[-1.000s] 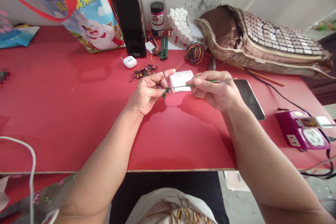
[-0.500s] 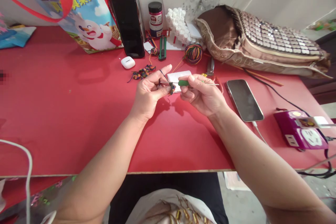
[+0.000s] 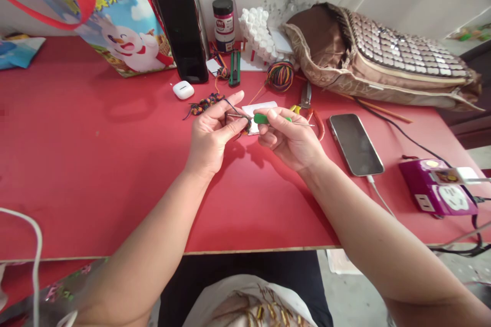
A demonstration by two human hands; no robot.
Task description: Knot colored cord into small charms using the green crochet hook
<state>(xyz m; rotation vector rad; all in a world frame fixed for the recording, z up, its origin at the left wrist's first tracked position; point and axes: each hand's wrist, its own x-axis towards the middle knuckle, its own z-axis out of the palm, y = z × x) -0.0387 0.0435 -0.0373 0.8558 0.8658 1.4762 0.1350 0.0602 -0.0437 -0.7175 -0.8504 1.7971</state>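
Observation:
My left hand pinches a small piece of multicoloured crochet between thumb and fingers, its index finger stretched out with dark yarn running over it. In my right hand is a crochet hook with a green grip; its thin shaft reaches left into the crochet piece, and its other metal end sticks out to the right. Behind my left hand lies a longer multicoloured crocheted strip. A ball of multicoloured yarn sits farther back, with a strand leading toward my hands. Under the hook is a white pad.
Pliers and a phone on a cable lie to the right, near a purple power socket. At the back stand an upright black phone, a jar and a sequinned bag. A white earbud case is left.
The hook's tip has gone farther left past the crochet piece, and my right hand is closer to my left. The yarn over my left index finger now stretches toward the hook. The view has shifted slightly.

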